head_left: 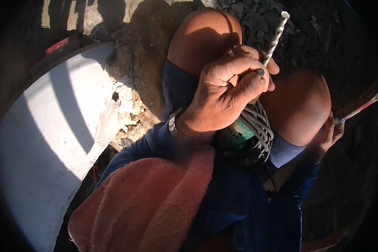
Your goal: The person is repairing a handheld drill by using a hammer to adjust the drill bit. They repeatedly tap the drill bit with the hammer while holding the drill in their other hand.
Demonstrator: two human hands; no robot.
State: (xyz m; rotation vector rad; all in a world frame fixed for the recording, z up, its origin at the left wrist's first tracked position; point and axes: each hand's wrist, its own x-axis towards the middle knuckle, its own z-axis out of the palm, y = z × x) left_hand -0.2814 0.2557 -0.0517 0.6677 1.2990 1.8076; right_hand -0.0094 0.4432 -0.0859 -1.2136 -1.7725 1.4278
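My left hand (229, 86), with a metal-banded watch (174, 126) on its wrist, is closed between my bent knees. A silver spiral masonry drill bit (274, 40) sticks up and away from its fingers. The dark round end of a thin rod (261, 72) shows between thumb and fingers; whether it belongs to the bit is hidden. Below the hand, a green power tool (239, 135) rests in my lap, with a grey cable (259, 128) bundled against it. Off to the right, my right hand (331, 134) lies in shade beyond my knee, fingers curled at a reddish bar (358, 109) with a pale tip.
A pale slab (50, 122) with a broken edge curves along the left, striped by shadows. Rubble (254, 21) covers the ground beyond my knees. A pink towel (147, 206) hangs down in front of me. A red strip (61, 45) lies behind the slab.
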